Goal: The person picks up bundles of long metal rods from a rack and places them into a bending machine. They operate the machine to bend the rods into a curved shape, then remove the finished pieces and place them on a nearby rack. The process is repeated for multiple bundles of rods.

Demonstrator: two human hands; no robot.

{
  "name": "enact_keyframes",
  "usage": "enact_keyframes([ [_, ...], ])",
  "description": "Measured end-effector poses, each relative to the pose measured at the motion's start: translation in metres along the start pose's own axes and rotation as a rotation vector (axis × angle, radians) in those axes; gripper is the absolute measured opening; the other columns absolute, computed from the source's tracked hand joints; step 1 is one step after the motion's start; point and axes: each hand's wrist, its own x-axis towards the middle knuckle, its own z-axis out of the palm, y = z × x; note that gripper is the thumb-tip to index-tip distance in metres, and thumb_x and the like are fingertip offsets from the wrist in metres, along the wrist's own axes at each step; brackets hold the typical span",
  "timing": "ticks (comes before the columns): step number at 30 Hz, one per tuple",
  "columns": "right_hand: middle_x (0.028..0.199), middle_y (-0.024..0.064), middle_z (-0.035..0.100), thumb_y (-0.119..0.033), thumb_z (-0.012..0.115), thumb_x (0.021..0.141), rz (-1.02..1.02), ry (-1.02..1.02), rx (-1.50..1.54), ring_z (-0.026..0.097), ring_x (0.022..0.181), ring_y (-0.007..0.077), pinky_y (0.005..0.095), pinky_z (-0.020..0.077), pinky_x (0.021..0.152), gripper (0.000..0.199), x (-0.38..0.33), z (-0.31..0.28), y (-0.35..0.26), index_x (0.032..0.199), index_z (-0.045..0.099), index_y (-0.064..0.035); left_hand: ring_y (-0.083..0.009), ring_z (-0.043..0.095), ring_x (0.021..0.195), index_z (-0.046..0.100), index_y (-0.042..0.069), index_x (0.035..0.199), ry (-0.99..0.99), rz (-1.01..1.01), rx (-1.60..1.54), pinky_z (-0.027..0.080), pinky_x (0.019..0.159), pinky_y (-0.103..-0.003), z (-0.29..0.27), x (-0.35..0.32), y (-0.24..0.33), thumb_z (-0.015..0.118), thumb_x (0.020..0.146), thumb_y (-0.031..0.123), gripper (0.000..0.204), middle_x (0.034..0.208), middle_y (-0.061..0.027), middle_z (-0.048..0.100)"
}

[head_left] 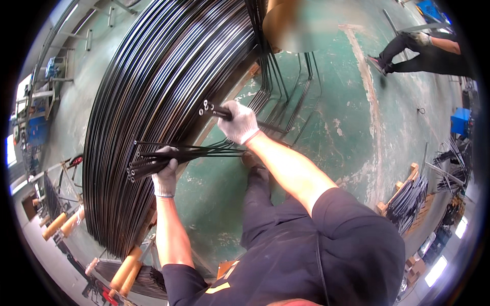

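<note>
My left hand (165,172), in a white glove, is closed round a bundle of thin black tubes (204,152). Their open ends fan out to the left of it, over a large stack of long black tubes (153,86). Farther right, my right hand (240,122), gloved too, grips a second small bundle of black tubes (218,111). The round hollow ends of that bundle point left, just above the stack's right edge. Bent black tubes (293,109) reach down to the floor beyond my right hand; where the held tubes end on the right is hidden.
A person (423,53) in dark clothes is at the far right. More black tubes (408,204) lie on a wooden pallet at the right. Orange-brown rollers (125,273) stand at the lower left. Green worn floor (352,112) lies between the stack and the pallet.
</note>
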Motion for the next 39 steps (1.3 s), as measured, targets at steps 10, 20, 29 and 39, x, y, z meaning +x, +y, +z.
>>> enact_keyframes([
  [10, 0.074, 0.0111, 0.063, -0.011, 0.071, 0.068, 0.083, 0.017, 0.213, 0.065, 0.069, 0.0305, 0.0354, 0.0531, 0.062, 0.02, -0.02, -0.01, -0.018, 0.084, 0.06, -0.011, -0.0211, 0.057, 0.104, 0.057, 0.002, 0.115, 0.097, 0.023, 0.057, 0.041, 0.098, -0.036, 0.042, -0.044, -0.014, 0.068, 0.072, 0.0, 0.044, 0.109, -0.0097, 0.062],
  [20, 0.077, 0.01, 0.066, -0.018, 0.072, 0.074, 0.147, -0.171, 0.207, 0.066, 0.073, 0.0284, 0.0342, 0.0539, 0.066, 0.016, -0.024, 0.038, -0.049, 0.086, 0.063, -0.0133, -0.0203, 0.053, 0.11, 0.048, 0.008, 0.129, 0.318, 0.0, -0.013, 0.039, 0.101, -0.035, -0.003, 0.014, -0.008, 0.06, 0.078, -0.007, 0.054, 0.12, -0.0069, 0.056],
  [29, 0.074, 0.0093, 0.064, -0.02, 0.072, 0.073, 0.07, -0.181, 0.235, 0.066, 0.071, 0.0289, 0.037, 0.0533, 0.063, 0.015, -0.03, 0.038, -0.056, 0.082, 0.063, -0.0129, -0.0215, 0.056, 0.107, 0.06, 0.0, 0.113, -0.175, -0.043, 0.222, 0.044, 0.097, -0.037, 0.0, 0.018, 0.022, 0.07, 0.075, 0.005, 0.04, 0.115, -0.0105, 0.06],
  [39, 0.07, 0.0072, 0.065, -0.004, 0.072, 0.068, 0.144, -0.226, 0.487, 0.066, 0.062, 0.0213, 0.0318, 0.0519, 0.057, 0.013, -0.062, -0.062, -0.069, 0.077, 0.064, -0.0082, -0.02, 0.063, 0.087, 0.061, 0.001, 0.087, -0.354, 0.03, 0.421, 0.05, 0.083, -0.034, 0.094, -0.061, -0.013, 0.078, 0.075, 0.022, 0.03, 0.091, -0.01, 0.066],
])
